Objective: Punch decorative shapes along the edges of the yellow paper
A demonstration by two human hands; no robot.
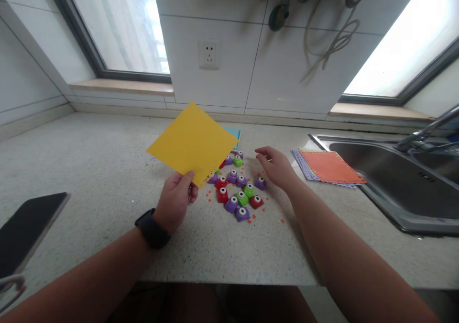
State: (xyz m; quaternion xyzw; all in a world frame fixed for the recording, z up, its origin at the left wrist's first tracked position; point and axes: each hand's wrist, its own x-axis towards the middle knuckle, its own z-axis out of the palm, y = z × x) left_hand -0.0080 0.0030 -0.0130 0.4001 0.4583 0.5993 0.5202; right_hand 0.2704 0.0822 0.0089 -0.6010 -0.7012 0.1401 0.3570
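Observation:
A yellow sheet of paper [193, 141] is pinched at its lower corner by my left hand [176, 196], thumb on top, and held up above the counter. Small punched holes run along its lower right edge near my thumb. Beneath and to the right of the sheet lie several purple, red and green craft punches [242, 197], a few partly covered by the paper. My right hand [272, 165] hovers to the right of them, thumb and index finger apart, with nothing visible in it. A purple punch [260, 183] sits just below that hand.
Orange paper bits [254, 216] are scattered around the punches. An orange sheet [332, 166] with punched edges lies on purple paper beside the steel sink [380, 184]. Behind the yellow sheet is a light blue piece [234, 133]. A dark flat device [32, 227] rests at the left.

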